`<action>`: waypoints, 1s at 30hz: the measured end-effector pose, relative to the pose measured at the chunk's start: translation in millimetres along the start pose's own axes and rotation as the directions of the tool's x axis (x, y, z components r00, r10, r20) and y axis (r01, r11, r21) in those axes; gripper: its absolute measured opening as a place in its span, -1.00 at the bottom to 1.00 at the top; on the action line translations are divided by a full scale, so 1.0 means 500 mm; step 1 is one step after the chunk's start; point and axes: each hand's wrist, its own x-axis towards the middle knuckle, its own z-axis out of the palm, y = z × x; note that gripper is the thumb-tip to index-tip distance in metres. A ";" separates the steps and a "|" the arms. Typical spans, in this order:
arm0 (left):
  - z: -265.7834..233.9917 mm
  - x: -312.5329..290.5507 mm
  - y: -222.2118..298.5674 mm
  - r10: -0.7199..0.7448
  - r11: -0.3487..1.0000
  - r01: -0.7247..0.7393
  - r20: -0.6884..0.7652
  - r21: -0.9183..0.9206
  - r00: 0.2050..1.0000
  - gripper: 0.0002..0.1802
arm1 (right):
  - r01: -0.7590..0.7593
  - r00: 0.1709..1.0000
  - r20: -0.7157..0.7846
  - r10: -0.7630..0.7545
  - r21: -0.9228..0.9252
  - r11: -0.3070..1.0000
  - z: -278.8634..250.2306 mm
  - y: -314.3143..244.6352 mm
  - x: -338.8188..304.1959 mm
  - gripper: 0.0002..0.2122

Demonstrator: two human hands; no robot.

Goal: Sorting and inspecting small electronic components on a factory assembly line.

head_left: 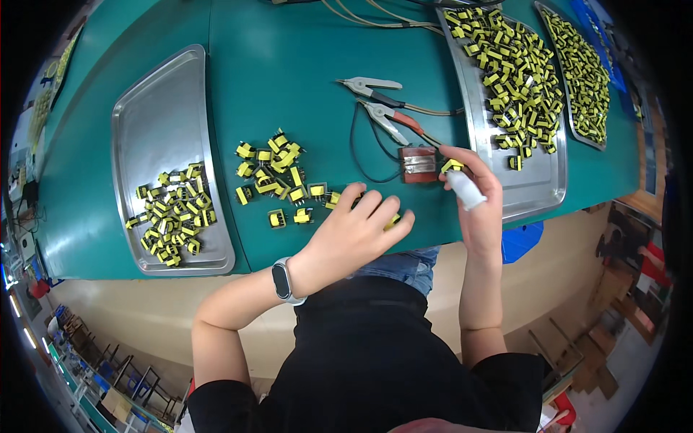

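Note:
My right hand [478,191] pinches a small yellow-and-black transformer [452,165] at the right end of a reddish-brown block with metal contact strips [419,165]. A white cover [466,190] sits on one of its digits. My left hand [368,225] is curled low over the green table, with a yellow transformer [392,221] showing between thumb and forefinger; its underside is hidden. Beside these fingers, a loose group of the same transformers [271,169] lies on the table, some with their pins showing.
Two clip leads, one grey-black [372,86] and one grey-red [386,117], lie behind the block with their cables. On the left, a metal tray [162,94] holds transformers at its near end. Two fuller trays stand at right, the nearer one [534,198] close to my right hand.

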 end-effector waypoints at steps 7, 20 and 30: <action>-0.001 0.007 -0.011 -0.109 0.986 0.111 0.017 -0.128 0.994 -0.44 | -0.009 0.995 -0.101 -0.019 -0.262 0.965 0.014 0.016 0.011 -0.78; 0.002 0.009 -0.024 -0.249 0.919 0.182 -0.157 -0.349 0.956 -0.57 | 0.005 0.992 -0.122 -0.036 -0.247 0.969 0.028 0.023 0.015 -0.83; -0.022 0.019 -0.032 -0.426 0.804 0.248 -0.233 -0.540 0.874 -0.66 | -0.078 0.973 -0.231 -0.019 -0.404 0.912 0.039 0.009 0.017 -0.85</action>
